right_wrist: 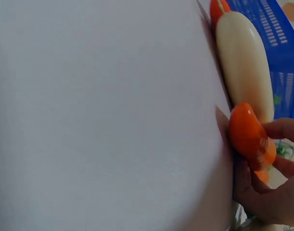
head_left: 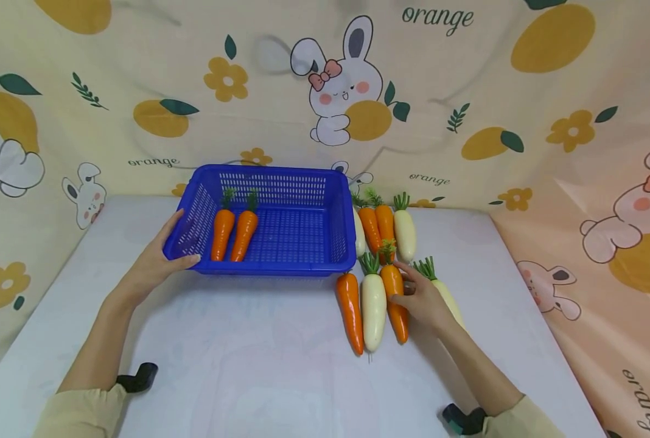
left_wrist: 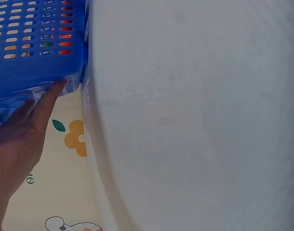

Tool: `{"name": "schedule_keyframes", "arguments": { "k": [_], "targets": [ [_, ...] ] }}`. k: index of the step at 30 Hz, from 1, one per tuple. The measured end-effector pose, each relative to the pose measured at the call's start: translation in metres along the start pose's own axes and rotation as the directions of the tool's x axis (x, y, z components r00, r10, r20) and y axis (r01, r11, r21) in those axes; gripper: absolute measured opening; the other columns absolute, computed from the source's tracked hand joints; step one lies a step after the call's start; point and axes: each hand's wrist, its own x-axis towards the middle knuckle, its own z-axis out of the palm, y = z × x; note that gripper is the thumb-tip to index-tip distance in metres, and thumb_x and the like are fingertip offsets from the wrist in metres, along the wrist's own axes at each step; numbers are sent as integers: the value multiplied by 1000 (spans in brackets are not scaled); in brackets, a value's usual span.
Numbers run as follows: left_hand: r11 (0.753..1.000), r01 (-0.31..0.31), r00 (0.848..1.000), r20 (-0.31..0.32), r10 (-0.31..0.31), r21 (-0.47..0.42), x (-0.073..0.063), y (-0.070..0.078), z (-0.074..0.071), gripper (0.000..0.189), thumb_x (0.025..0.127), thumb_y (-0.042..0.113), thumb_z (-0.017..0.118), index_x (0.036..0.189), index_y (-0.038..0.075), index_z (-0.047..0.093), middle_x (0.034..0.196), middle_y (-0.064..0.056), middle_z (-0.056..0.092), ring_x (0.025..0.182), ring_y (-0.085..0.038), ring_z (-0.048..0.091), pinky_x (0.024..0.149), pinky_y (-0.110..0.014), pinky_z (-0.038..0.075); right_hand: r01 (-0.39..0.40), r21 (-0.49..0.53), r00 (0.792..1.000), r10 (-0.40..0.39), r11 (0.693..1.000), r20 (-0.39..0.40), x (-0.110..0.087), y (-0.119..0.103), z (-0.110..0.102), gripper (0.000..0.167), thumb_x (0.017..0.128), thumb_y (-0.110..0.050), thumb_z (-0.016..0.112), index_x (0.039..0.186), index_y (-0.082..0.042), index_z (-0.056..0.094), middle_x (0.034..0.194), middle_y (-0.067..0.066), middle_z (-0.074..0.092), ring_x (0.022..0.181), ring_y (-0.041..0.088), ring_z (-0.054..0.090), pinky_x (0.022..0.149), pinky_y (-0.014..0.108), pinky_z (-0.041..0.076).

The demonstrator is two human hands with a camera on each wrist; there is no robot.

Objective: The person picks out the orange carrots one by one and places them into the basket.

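Note:
A blue plastic basket [head_left: 272,267] stands at the back of the table with two carrots [head_left: 245,234] lying inside its left part. At its front left corner my left hand [head_left: 152,264] holds it, thumb on the front rim and fingers along the outer left wall. My right hand [head_left: 426,298] grips an orange carrot [head_left: 393,292] in the front row, thumb on one side and fingers on the other. Left of that carrot lie a white radish [head_left: 373,310] and another carrot [head_left: 350,313]. The right wrist view shows the held carrot [right_wrist: 248,132] close beside the white radish [right_wrist: 243,57].
Behind the front row, right of the basket, lie two more carrots [head_left: 369,228] and white radishes [head_left: 405,234]. Another white radish [head_left: 450,298] is partly hidden by my right hand. A printed cloth [head_left: 440,85] hangs behind the white table [head_left: 259,359].

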Motion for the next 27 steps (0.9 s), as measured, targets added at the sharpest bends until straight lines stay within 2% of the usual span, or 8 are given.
{"name": "schedule_keyframes", "arguments": {
  "k": [5,9,15,19,24,27],
  "targets": [
    [1000,0,1000,5,0,-4,0,0,0,97,94,28,68,158,42,-4,167,-10,-7,150,-44,-2,113,-71,7,-45,11,999,45,999,24,0,-2,-8,74,89,-13,72,154,-19,37,145,27,45,126,44,51,99,50,50],
    [1000,2,1000,5,-2,0,-1,1,0,98,94,29,69,158,42,-4,167,-10,-7,150,-44,-2,113,-71,7,-51,81,998,48,995,40,-2,-10,-16,75,90,-14,72,155,-21,35,148,26,41,126,45,51,98,47,51],
    [998,31,999,10,-31,46,-2,4,0,100,92,35,71,158,41,-4,167,-12,-7,149,-45,-1,112,-72,10,-69,237,996,54,969,69,2,-30,-26,76,91,-12,70,156,-25,33,150,22,38,112,33,54,82,29,57],
    [995,35,999,11,-37,96,-2,4,-2,101,92,36,71,159,37,-5,166,-13,-7,149,-47,-1,111,-73,9,-40,306,997,18,951,76,10,-47,-29,76,91,-11,69,156,-26,32,149,21,38,106,28,58,80,29,58],
    [994,33,999,2,-33,108,0,5,-3,103,91,36,72,159,36,-5,166,-14,-6,149,-47,-1,111,-73,9,6,301,995,-35,953,89,24,-72,-30,76,91,-10,69,156,-28,33,148,20,40,115,31,56,83,32,58],
    [994,31,1000,-4,-30,102,2,5,-3,103,90,35,73,159,37,-4,166,-14,-5,149,-46,-1,112,-73,8,22,313,993,-57,949,102,34,-85,-29,75,91,-8,70,155,-29,36,148,19,41,111,29,56,78,28,58]
  ]
}}
